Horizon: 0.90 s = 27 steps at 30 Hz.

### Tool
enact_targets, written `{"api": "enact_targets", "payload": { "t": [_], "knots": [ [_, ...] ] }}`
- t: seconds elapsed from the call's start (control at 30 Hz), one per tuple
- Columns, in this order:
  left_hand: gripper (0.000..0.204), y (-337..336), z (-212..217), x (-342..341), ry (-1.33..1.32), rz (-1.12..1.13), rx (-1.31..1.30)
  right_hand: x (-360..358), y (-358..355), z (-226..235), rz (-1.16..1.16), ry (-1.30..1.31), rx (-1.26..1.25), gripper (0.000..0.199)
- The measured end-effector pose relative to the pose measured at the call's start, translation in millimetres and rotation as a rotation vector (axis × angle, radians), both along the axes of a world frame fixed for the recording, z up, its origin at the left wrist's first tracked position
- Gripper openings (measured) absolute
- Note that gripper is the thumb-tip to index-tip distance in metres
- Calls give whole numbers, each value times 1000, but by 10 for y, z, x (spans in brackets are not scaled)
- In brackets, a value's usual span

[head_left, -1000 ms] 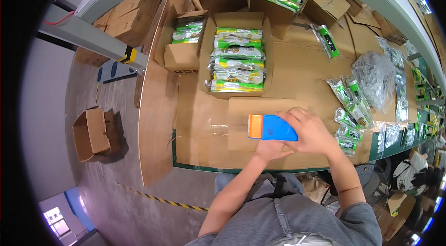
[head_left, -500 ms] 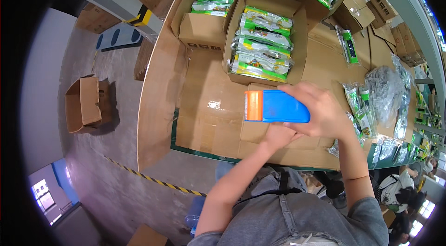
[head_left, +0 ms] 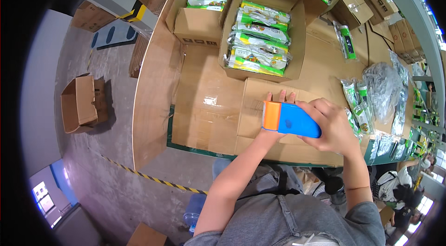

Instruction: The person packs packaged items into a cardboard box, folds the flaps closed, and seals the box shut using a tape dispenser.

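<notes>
A blue and orange tape dispenser [head_left: 297,120] is gripped by my right hand [head_left: 333,125], the fingers wrapped round its blue end. Its orange end with a toothed edge points left. Below it, my left hand [head_left: 283,96] is mostly hidden by the dispenser; its fingertips stick out on the far side, spread and stretched over a flat cardboard piece [head_left: 253,92]. Just beyond stands an open carton [head_left: 265,75] filled with green and white plastic-wrapped packs [head_left: 260,37].
Another open carton [head_left: 197,23] with similar packs stands at the far left, a third [head_left: 306,6] at the far right. Loose packs [head_left: 360,102] and crumpled clear plastic [head_left: 383,88] lie on the right. A wooden board [head_left: 155,69] edges the table's left side. An empty carton [head_left: 86,104] sits on the floor.
My right hand has brought the tape dispenser a little right and nearer to me. The left hand's fingertips now show beyond it, spread on the cardboard. The view has shifted slightly.
</notes>
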<state>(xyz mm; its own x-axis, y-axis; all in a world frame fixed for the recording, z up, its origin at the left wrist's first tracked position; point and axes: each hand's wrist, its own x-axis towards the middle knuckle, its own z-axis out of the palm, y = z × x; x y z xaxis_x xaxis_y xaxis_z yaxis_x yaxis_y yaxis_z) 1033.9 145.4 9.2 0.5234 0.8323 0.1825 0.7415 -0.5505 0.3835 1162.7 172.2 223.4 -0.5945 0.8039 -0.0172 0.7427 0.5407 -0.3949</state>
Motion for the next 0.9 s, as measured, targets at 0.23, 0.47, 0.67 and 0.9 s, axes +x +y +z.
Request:
{"api": "enact_targets", "payload": {
  "t": [0.23, 0.47, 0.67, 0.9],
  "knots": [
    [50, -20, 17, 34, -53, 30, 98, -98, -67, 26, -64, 83, 1, 63],
    [45, 71, 149, 181, -1430, 39, -888, -518, 176, 187, -7, 131, 16, 64],
    [46, 50, 66, 219, -1352, 56, -866, -860, 113, 236, -35, 108, 75, 62],
    [49, -1, -226, 128, -764, 79, -508, -399, -70, 237, -78, 63, 66, 62]
  ]
}}
